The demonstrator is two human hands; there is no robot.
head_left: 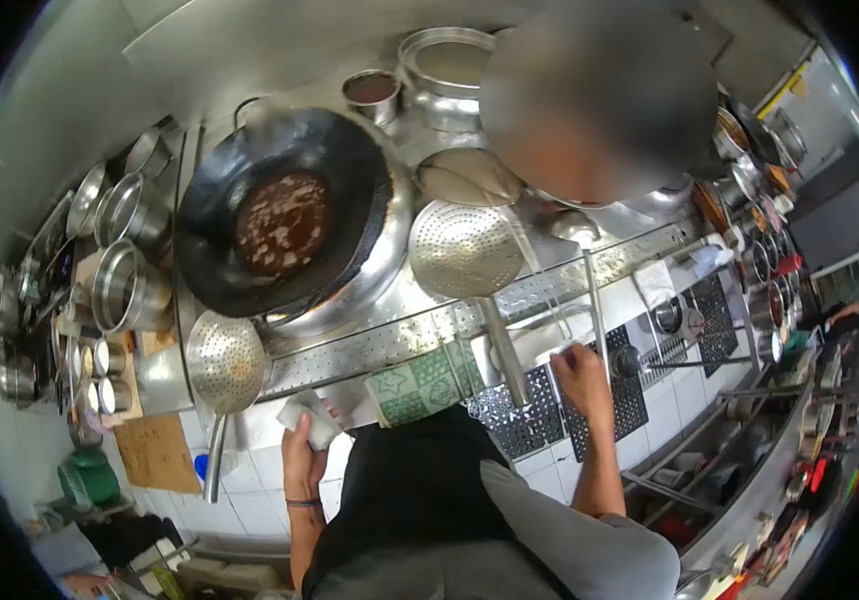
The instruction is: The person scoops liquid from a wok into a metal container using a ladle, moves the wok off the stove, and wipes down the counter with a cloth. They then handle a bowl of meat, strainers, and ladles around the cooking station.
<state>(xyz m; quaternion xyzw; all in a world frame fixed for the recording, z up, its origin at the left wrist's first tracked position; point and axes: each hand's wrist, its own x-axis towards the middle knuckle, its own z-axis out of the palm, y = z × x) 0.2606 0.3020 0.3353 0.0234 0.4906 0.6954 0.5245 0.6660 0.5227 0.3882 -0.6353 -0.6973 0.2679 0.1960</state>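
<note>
My left hand [304, 462] is closed around a folded white cloth [312, 420] at the front edge of the range, beside the handle of a perforated skimmer [227, 362]. At the same edge, farther right, my right hand [584, 380] has its fingers curled by a small white patch; what it grips is unclear. Close to it are the handles of a ladle [576, 228], a mesh strainer [460, 178] and a second perforated skimmer [465, 250]. A large black wok [350, 175] holds dark reddish-brown liquid [285, 222].
A green patterned cloth [426, 386] hangs over the front rail. Behind the strainer stand a metal pot [447, 75] and a small container [372, 94] of dark liquid. Steel pots [132, 285] crowd the left side. Black perforated mats [525, 415] lie on the floor. A blurred area covers the upper right.
</note>
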